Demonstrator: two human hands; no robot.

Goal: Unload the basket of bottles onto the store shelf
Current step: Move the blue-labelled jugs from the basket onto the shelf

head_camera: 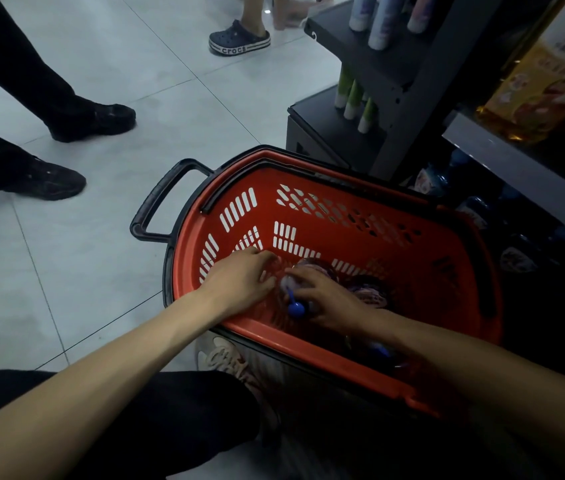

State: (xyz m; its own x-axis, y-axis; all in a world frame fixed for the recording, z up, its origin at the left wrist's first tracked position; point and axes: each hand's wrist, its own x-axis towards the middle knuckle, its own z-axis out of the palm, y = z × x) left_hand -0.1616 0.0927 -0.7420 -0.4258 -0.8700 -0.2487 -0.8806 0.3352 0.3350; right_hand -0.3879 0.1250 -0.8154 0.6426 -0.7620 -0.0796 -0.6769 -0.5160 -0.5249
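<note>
Floor level, shop aisle. The red basket [291, 342] sits on pale floor tiles [107, 265], right against the dark store shelf [516, 164], its black handle [159, 202] sticking out to the left. Both of our arms reach inside. Right grip [329, 299]: fingers wrapped over a bottle [289, 282] that lies on its side on the basket floor, its blue cap [296, 310] pointing back at us. Left grip [243, 275]: released, fingers loosely bent and spread just beside that bottle, and we cannot tell whether they touch it. More purple-labelled bottles [371, 289] lie in the basket to the right, partly under our forearm. Blue-capped bottles [436, 181] already stand on the low shelf in deep shadow. Green tubes [353, 98] line the end rack. Bystanders' black shoes [94, 123] and a navy clog [239, 38] are well apart.
</note>
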